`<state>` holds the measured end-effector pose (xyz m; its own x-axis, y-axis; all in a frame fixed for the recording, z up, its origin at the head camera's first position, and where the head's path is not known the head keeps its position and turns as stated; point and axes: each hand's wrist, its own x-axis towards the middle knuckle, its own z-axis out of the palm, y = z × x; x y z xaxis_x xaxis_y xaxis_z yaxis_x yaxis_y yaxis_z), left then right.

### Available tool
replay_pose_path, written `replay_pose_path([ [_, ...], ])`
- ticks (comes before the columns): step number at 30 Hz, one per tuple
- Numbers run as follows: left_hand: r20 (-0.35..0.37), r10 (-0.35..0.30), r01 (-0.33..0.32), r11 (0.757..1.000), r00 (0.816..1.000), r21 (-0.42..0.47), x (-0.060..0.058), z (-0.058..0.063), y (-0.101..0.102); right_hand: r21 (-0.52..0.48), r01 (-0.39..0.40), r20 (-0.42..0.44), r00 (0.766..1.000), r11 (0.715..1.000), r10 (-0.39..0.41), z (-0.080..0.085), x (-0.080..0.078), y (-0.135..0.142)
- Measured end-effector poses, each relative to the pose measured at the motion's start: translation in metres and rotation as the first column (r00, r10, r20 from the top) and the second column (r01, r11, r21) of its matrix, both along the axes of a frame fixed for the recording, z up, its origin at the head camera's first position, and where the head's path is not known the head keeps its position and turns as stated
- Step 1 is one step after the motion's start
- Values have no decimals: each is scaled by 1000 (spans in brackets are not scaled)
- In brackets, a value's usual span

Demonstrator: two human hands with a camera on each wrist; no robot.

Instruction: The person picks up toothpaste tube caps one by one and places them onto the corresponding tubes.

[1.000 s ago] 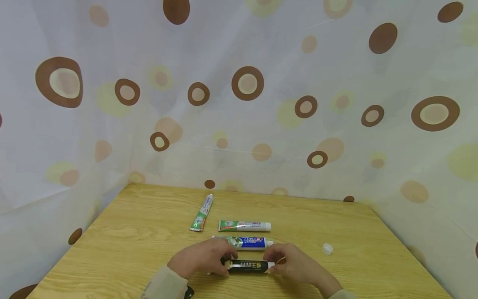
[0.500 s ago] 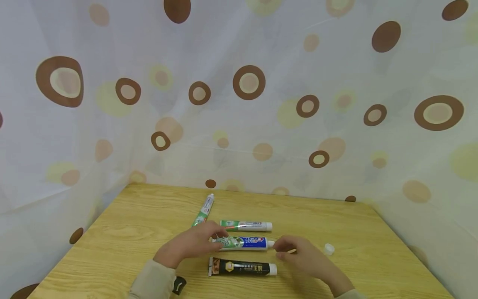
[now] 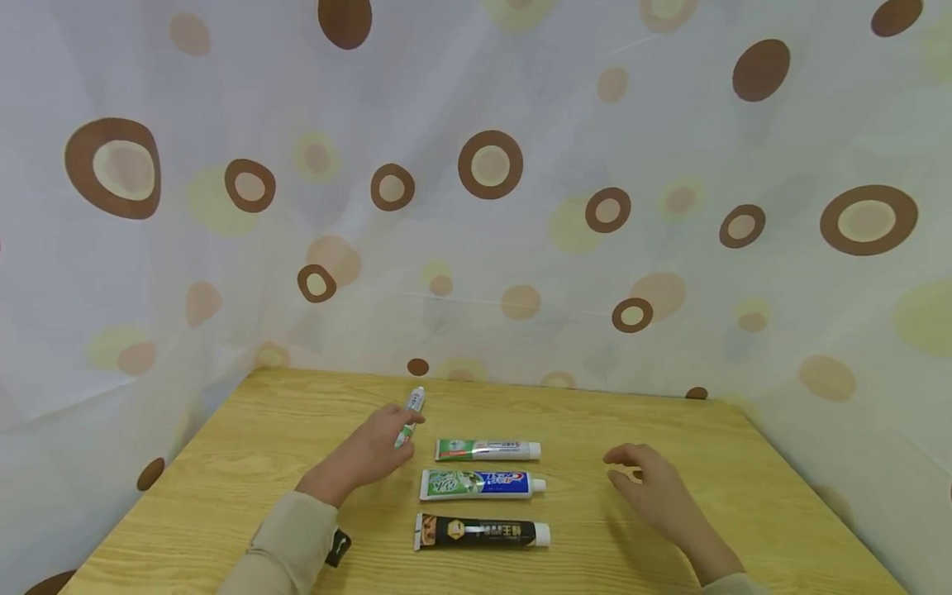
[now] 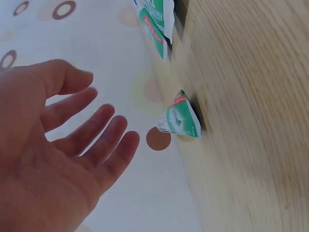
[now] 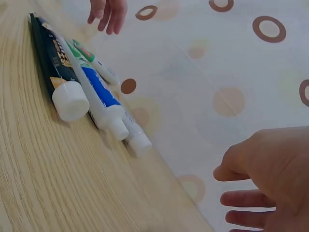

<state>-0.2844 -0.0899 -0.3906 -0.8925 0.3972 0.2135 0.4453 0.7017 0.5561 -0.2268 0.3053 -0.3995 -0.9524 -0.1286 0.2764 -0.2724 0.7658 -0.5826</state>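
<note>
My left hand (image 3: 372, 446) reaches over a green and white toothpaste tube (image 3: 416, 402) at the back left, hiding its lower part. The left wrist view shows relaxed fingers apart from that tube's flat end (image 4: 181, 119). To its right, three tubes lie in parallel, caps pointing right: another green and white toothpaste tube (image 3: 487, 450), a blue and green toothpaste tube (image 3: 483, 484), and a black toothpaste tube (image 3: 479, 532) nearest me. Off to the right hovers my right hand (image 3: 662, 496), loosely bent and holding nothing visible; the small white cap seen there earlier is hidden.
Everything lies on a wood-grain table (image 3: 245, 463). A pale curtain (image 3: 476, 248) with brown and yellow circles hangs behind it and along both sides. A black strap (image 3: 338, 548) shows by the left sleeve.
Both hands have left the black tube, which lies level with the others. My left hand has moved away from me to the back-left tube; my right hand has moved right, over the cap's spot.
</note>
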Motion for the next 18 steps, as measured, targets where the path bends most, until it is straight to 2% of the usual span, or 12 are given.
replay_pose_path([
  [3, 0, 53, -53, 999, 999, 11, -6, 1, 1, 39, 47, 13, 999, 998, -48, -3, 0, 9],
  [9, 63, 138, -140, 990, 988, 30, -18, -2, 0, 75, 98, 102, 989, 992, -105, -11, -4, 23],
  [14, 79, 196, -198, 980, 977, 18, -30, -7, 2, 87, 105, 162, 980, 991, -118, -18, -5, 29],
  [18, 74, 233, -232, 972, 970, -29, -39, -11, 5, 116, 104, 170, 978, 988, -123, -20, -8, 30],
])
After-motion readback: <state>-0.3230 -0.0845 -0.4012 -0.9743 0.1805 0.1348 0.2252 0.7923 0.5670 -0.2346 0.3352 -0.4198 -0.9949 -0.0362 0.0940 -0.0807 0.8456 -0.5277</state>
